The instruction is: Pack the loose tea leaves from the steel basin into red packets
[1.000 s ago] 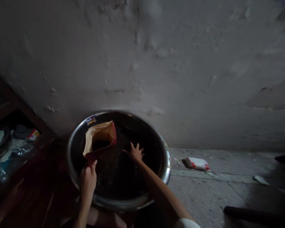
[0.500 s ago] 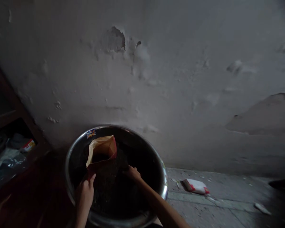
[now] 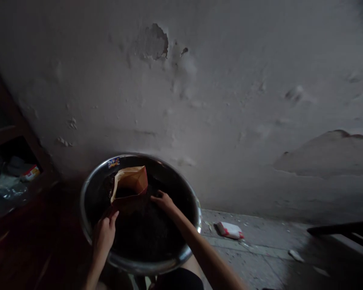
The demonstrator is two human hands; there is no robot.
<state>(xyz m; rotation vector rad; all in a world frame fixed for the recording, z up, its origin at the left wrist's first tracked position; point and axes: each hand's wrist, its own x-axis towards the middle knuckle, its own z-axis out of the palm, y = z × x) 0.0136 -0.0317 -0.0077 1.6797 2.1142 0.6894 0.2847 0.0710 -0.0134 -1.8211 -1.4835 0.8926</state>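
Observation:
A wide metal basin (image 3: 196,209) holds dark, loose material (image 3: 148,233), too dim to name. Inside it a paper bag (image 3: 140,179) with a tan inner side and a reddish outer side stands tilted, its mouth gaping toward me. My left hand (image 3: 104,233) is closed on the near lower left part of the bag, thumb pointing up. My right hand (image 3: 165,201) is inside the basin, just right of the bag. Its thumb and forefinger point toward the bag; shadow hides the other fingers and anything in them.
The basin stands close to a peeling grey wall (image 3: 218,121). On the floor at right lies a white-and-red packet (image 3: 230,230) among scraps. A dark slatted object (image 3: 345,229) juts in from the right edge. Shelves with plastic-wrapped things (image 3: 10,187) stand at left.
My right hand has shifted up and left, closer to the bag. My left hand keeps its hold on the bag. The view has swung slightly, showing more of the dark slatted object at right.

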